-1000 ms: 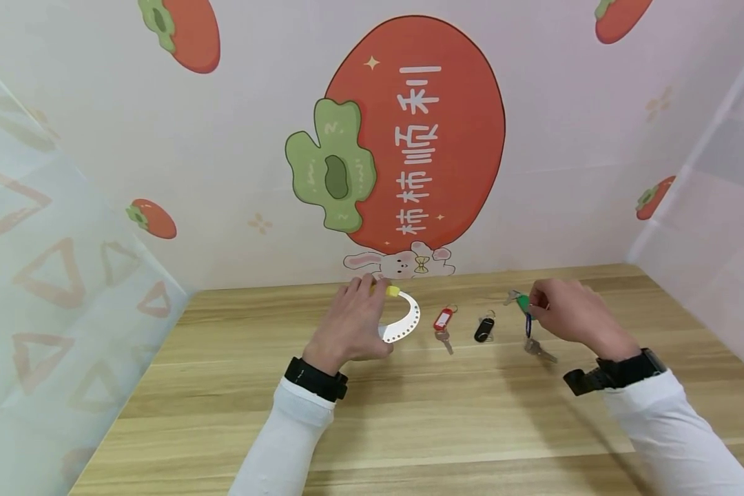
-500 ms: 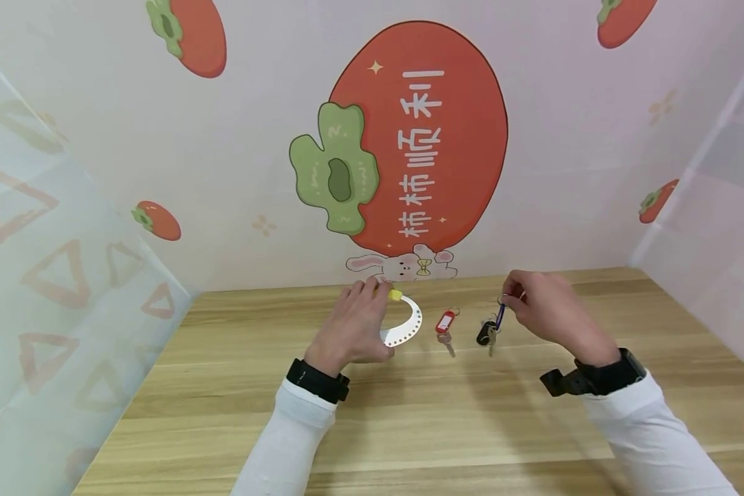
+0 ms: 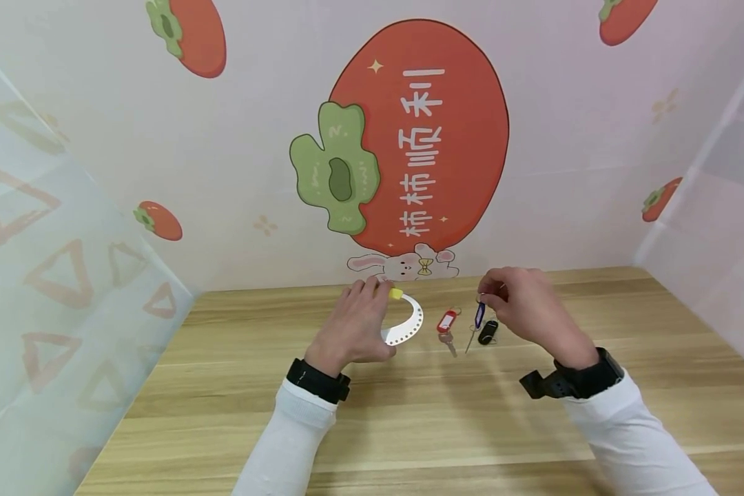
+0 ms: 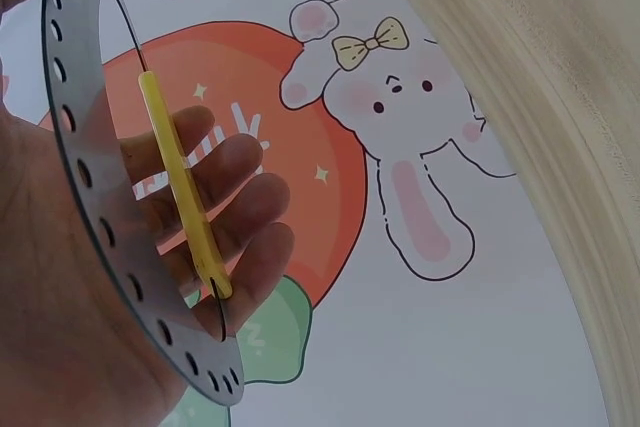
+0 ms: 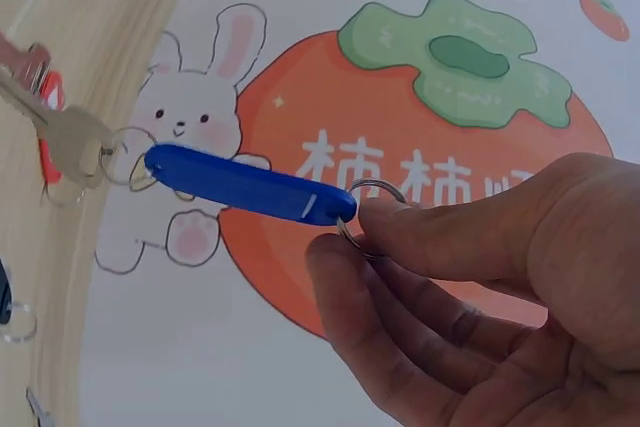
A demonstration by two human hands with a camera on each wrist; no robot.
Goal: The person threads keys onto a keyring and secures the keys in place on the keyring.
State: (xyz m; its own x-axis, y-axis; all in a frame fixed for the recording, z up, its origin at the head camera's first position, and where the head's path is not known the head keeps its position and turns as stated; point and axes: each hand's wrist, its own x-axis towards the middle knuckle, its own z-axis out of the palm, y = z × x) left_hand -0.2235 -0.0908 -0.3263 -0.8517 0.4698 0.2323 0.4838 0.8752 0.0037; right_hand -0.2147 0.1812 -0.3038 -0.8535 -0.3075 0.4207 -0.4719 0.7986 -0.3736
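Observation:
My left hand (image 3: 356,324) grips a white crescent-shaped key holder (image 4: 100,147), a plate edged with several small holes. Its thin wire carries a yellow sleeve (image 4: 185,182), with several fingers behind it in the left wrist view. Between thumb and forefinger, my right hand (image 3: 527,306) pinches the split ring (image 5: 375,187) of a blue key tag (image 5: 245,185). A key (image 5: 75,142) hangs from the tag's other end, above the table. Close by on the table lie a red key tag (image 3: 447,321) with its key (image 3: 449,344) and a black key tag (image 3: 488,332).
The wooden table (image 3: 273,427) meets a printed back wall (image 3: 248,151) just beyond both hands. Pale side panels stand at left (image 3: 43,310) and right (image 3: 731,227). The green tag from earlier is out of sight.
My right hand has lifted the blue tag and its key and carried them left, past the black tag toward the red one. The left hand keeps its hold on the key holder.

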